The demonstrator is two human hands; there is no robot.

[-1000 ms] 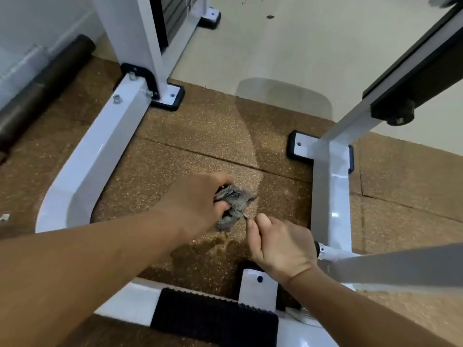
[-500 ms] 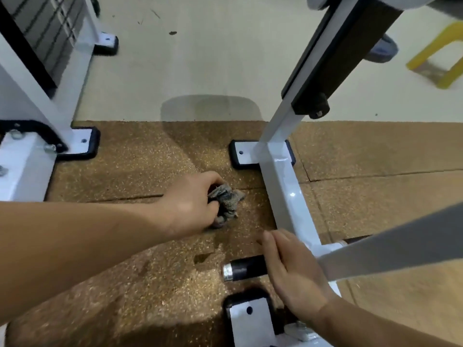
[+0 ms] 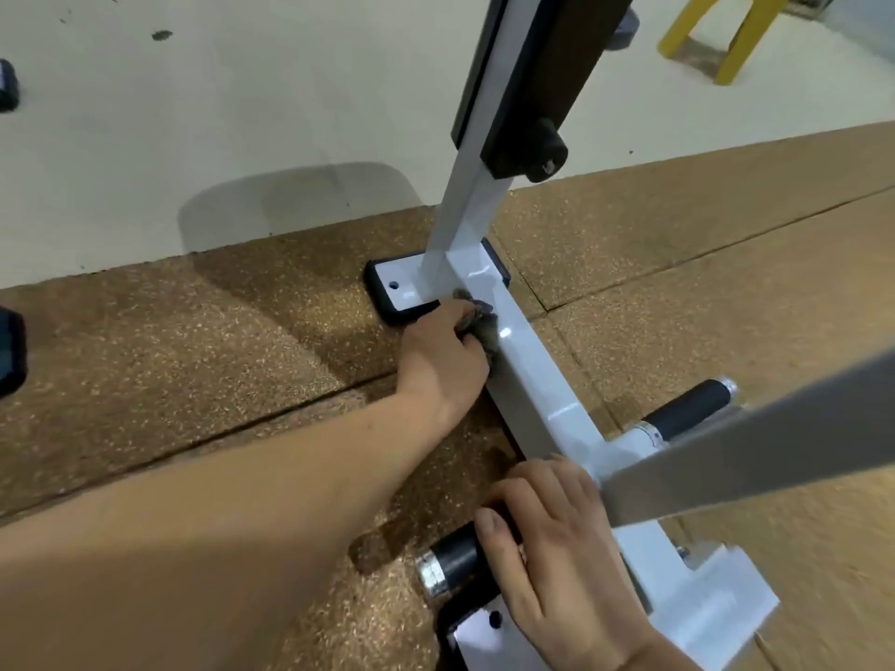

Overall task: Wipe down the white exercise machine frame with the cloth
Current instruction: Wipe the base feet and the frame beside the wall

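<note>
Rubber flooring (image 3: 193, 355) below, left hand (image 3: 443, 360) clutches the cloth (image 3: 484, 326) against the white base rail (image 3: 537, 380); right hand (image 3: 547, 540) grips a black peg (image 3: 455, 556), seemingly bracing.

Grey cloth (image 3: 486, 331) largely buried in curled fingers of the left hand (image 3: 443, 360), black foam grip (image 3: 460, 556) partly covered by the right hand (image 3: 547, 549), white frame upright (image 3: 465, 210) cut off at top edge, yellow stool (image 3: 726, 31) cropped to its legs, blurred grey bar (image 3: 755, 438) running off right, dark object (image 3: 9, 351) at left edge unidentifiable.

The white frame base (image 3: 532, 380) is borne on speckled brown mats (image 3: 218, 341); a yellow stool (image 3: 743, 46) is set on pale floor (image 3: 242, 113).
</note>
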